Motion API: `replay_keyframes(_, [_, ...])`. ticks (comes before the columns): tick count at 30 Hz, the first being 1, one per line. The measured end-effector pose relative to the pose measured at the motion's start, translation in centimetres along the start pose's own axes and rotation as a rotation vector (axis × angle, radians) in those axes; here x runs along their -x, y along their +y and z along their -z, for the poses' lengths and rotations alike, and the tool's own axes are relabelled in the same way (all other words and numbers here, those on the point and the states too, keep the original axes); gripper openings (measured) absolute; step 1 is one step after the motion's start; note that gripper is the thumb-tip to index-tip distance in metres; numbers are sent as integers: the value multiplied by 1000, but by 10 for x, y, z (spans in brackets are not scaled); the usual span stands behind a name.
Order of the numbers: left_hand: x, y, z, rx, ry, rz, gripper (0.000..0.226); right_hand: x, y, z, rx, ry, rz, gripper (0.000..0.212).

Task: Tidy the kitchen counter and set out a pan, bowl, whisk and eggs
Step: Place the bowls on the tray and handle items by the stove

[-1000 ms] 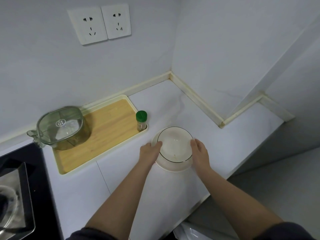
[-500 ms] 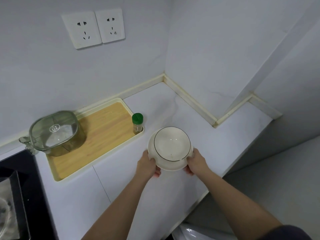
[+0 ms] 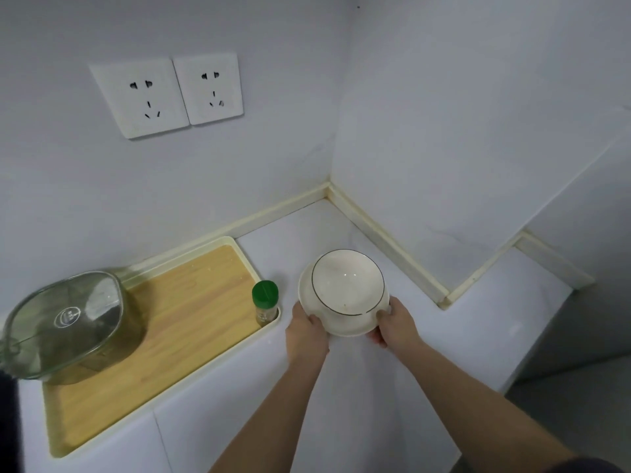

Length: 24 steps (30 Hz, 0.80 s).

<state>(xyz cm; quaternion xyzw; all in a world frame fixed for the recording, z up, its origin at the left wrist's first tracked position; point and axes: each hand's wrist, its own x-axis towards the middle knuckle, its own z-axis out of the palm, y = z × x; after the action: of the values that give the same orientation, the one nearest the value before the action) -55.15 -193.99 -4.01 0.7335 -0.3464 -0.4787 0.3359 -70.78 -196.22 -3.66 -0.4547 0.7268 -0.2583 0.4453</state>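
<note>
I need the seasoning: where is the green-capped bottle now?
The bottle stands upright in the near right corner of the tray, left of centre in the head view, just left of the bowl.

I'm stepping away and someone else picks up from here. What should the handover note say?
Left hand: grips the white bowl at its near-left edge.
Right hand: grips its near-right edge.
The bowl is tilted toward the camera, over the counter, right of the tray.
On the tray: lidded glass pot at the left, green-capped jar in the near-right corner.
Done: bowl in hand.
Left: set the bowl down. Pan, whisk and eggs are not in view.
</note>
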Motion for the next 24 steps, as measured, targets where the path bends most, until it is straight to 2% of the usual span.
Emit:
replay_keyframes(5, [-33, 15, -15, 64, 93, -26, 31, -45, -21, -4, 9, -27, 59, 14])
replay_keyframes(9, [-57, 29, -16, 78, 150, -79, 21, -73, -35, -9, -14, 1, 30, 20])
replay_keyframes(17, [-112, 49, -24, 118, 258, -87, 31, -128, -60, -22, -34, -11, 94, 23])
replay_keyframes(24, [-129, 60, -28, 118, 348, -91, 29, -151, -70, -27, -21, 15, 137, 22])
